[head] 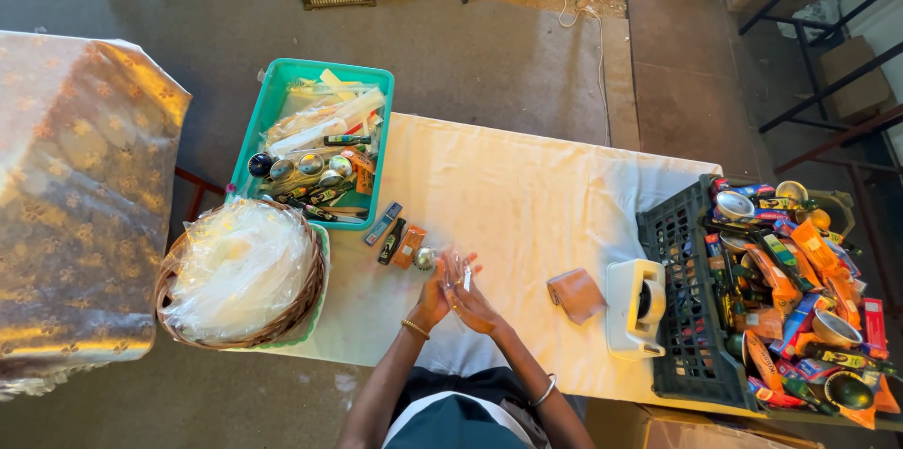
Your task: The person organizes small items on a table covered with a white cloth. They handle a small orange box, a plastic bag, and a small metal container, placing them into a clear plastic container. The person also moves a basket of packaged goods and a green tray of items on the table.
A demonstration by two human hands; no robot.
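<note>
We press our left hand [435,296] and right hand [470,294] together around a clear plastic bag [458,270] above the white-clothed table [508,186], fingers loosely spread, beside small packets [396,236].

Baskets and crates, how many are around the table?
3. A teal basket at the far left, a round wicker basket of clear bags at the near left, and a dark crate on the right. A fourth sits on the floor beyond.

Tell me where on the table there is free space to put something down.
The white tablecloth is bare between the teal tray and the black crate. It is crowded beside the wicker basket and around the tape dispenser and brown tape roll.
</note>
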